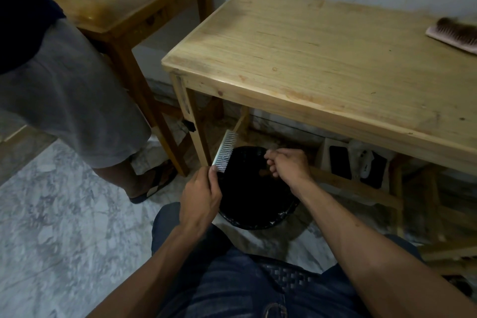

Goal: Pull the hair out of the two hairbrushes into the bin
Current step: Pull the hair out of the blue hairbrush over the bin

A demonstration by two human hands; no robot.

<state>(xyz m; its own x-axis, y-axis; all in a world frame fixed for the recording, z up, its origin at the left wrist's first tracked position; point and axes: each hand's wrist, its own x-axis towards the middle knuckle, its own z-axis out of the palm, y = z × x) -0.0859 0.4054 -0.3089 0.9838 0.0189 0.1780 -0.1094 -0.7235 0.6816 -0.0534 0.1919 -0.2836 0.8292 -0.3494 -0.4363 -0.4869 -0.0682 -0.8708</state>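
Low in the centre of the frame, above the black bin [258, 217], a white hairbrush [224, 152] is gripped by the left hand [200, 195] while the right hand [286, 165] is pinched shut, on what cannot be told, and any loose hair could be dropped past the rim if released off-centre.

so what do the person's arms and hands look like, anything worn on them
Both forearms are bare up to the frame's bottom edge; no sleeve shows. The left hand and right hand carry no gloves, and no watch or bracelet shows on either wrist. Rings are too small to tell. Below the arms, blue jeans cover the lap.
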